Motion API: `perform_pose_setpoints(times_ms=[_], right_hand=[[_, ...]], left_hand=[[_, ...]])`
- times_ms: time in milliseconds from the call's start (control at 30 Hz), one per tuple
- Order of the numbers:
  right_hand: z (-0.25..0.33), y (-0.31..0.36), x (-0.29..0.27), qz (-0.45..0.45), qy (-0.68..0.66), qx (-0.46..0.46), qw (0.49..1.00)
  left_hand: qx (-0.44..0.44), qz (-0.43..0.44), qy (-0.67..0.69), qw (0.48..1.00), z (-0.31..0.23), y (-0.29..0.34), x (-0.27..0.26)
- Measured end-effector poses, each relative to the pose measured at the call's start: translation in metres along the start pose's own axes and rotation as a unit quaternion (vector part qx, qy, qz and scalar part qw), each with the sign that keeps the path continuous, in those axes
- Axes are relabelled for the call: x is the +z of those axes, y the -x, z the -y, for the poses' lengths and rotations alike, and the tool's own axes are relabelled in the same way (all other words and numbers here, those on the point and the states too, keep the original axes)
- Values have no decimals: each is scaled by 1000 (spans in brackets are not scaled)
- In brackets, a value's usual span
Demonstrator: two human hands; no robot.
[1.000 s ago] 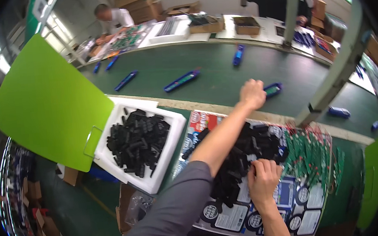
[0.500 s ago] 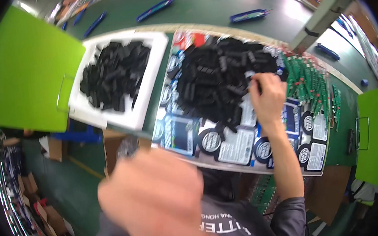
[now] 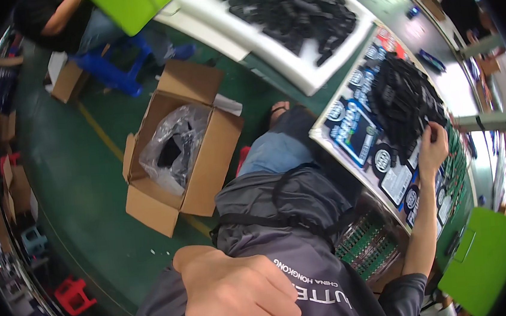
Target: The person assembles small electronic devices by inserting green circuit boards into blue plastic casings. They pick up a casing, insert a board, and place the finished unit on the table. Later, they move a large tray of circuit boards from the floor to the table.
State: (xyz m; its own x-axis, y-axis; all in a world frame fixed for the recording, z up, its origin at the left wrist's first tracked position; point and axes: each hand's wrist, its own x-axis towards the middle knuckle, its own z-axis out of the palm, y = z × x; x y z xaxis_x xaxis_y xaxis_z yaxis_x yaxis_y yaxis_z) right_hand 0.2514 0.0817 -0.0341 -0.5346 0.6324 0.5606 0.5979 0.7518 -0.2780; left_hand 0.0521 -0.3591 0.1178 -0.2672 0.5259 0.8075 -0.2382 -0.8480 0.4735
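Observation:
Close to the camera, my left hand is curled into a fist in front of my grey top; its palm side is hidden. My right hand reaches to the near right edge of a heap of small black parts, its fingertips pinched together. Whatever sits between those fingertips is too small to make out. The heap lies on a sticker-covered board. Beyond my right hand, several narrow green circuit boards lie along the board's right side. To the left of the heap stands a white foam tray holding more black parts.
An open cardboard box with a clear plastic bag inside stands on the green floor to the left. More circuit boards lie low beside my lap. Bright green panels flank the table. A seated person and a blue stool are at upper left.
The view has swung left and down, so the table now sits at upper right and the cardboard box shows fully. My right hand stays at the heap's edge; my left hand remains closed.

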Motion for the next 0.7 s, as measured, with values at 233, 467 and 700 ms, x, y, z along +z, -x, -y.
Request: perform_pose_setpoints(times_ms=[233, 467, 700], right_hand=[[-9, 2, -2, 4, 54, -10, 998], [-1, 5, 1, -15, 80, -20, 996], [30, 0, -4, -73, 67, -17, 995]], left_hand=[[118, -74, -24, 990, -28, 48, -22], [70, -46, 32, 996, -46, 39, -49], [-41, -54, 3, 998, -9, 22, -75]])
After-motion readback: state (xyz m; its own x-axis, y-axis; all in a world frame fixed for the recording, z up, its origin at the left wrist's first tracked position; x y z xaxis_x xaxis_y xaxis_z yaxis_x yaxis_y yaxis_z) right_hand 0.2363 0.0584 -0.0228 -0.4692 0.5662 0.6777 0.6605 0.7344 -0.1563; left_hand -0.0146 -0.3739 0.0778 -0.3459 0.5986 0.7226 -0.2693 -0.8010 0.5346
